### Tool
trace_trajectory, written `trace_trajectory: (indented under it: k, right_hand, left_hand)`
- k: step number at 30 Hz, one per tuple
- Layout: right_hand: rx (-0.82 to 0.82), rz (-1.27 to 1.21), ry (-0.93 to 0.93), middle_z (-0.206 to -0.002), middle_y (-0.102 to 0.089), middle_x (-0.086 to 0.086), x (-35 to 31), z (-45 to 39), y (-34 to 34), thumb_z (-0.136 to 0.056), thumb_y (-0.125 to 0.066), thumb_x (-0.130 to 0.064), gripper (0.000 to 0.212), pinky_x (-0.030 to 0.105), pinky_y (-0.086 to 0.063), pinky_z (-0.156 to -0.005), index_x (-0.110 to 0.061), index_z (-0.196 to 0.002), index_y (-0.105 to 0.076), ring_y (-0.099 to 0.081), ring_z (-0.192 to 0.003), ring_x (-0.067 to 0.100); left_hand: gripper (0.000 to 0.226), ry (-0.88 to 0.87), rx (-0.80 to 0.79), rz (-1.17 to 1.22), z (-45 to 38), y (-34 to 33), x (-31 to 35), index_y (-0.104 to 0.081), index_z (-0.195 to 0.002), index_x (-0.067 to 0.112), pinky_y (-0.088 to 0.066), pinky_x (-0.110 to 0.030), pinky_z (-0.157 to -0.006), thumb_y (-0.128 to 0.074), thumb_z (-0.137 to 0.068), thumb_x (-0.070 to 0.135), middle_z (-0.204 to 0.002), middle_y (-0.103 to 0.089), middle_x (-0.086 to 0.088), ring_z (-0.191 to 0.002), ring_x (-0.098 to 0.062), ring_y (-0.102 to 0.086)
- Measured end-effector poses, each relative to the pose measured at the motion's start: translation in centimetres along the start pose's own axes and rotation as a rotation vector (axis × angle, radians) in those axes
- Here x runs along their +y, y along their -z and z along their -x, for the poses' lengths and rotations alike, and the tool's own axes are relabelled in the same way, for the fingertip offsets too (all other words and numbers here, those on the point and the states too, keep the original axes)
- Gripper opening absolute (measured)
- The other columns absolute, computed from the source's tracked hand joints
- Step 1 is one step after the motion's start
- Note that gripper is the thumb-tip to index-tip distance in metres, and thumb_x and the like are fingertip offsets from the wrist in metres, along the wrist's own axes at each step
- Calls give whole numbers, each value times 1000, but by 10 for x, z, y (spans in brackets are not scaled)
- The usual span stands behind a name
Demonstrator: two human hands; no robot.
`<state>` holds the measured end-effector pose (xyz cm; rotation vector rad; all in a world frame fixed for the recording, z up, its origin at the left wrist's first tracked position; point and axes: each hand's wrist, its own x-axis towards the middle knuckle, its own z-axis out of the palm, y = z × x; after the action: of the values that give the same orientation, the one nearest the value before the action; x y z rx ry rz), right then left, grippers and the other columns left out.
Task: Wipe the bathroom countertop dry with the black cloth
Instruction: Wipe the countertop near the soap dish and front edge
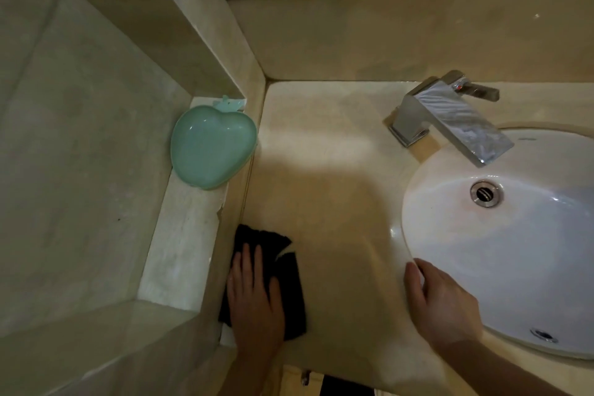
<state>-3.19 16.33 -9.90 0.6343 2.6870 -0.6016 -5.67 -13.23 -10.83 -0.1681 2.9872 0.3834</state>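
One black cloth, lengthwise front-to-back, left hand pressing

- A black cloth, dark and soft-looking, lies flat and roughly folded on the near left part of the countertop, its left edge against the low side wall. Its far edge is ragged and split.
- The countertop is smooth beige stone, glossy, running from the left side wall to a round sink set in on the right.
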Motion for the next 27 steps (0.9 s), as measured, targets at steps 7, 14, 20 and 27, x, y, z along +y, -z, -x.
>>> trace_trajectory:
  k: [7, 14, 20, 27]
  right_hand:
    - [45, 3, 45, -96, -69, -10, -1, 2, -2, -96, -10, -57, 58, 29, -39, -67, -33, -110, -61, -64, -90, 16]
    - [69, -72, 54, -71, -57, -13, -7, 11, 6, -98, -14, -55, 53, 28, -37, -60, -29, -98, -61, -54, -65, 12]
    - [-158, -254, 9, -87, -67, 5, 4, 15, 27, -99, -21, -57, 58, 36, -38, -74, -18, -99, -65, -59, -84, 29]
    - [-206, -210, -116, -124, -66, 9, 62, 53, 48, -93, -10, -68, 75, 35, -37, -85, -29, -124, -65, -58, -107, 28]
  left_hand:
    - [63, -30, -68, -32, 21, -23, 64, -20, -157, 8, -13, -47, -122, -27, -104, 40, -165, -16, -11, -152, -27, -15]
    - [64, -373, -153, -84, 62, -31, 108, -19, -158, 16, -18, -49, -120, -34, -105, 47, -165, -16, -10, -153, -27, -15]
    - [66, -162, -104, -64, 62, 1, -4, -11, -159, 30, -15, -52, -122, -28, -102, 59, -168, -3, -3, -154, -24, -2]
    - [89, -151, -121, -39, 77, -5, -15, -4, -159, 10, -4, -51, -124, -31, -97, 68, -167, 2, -12, -154, -30, 3]
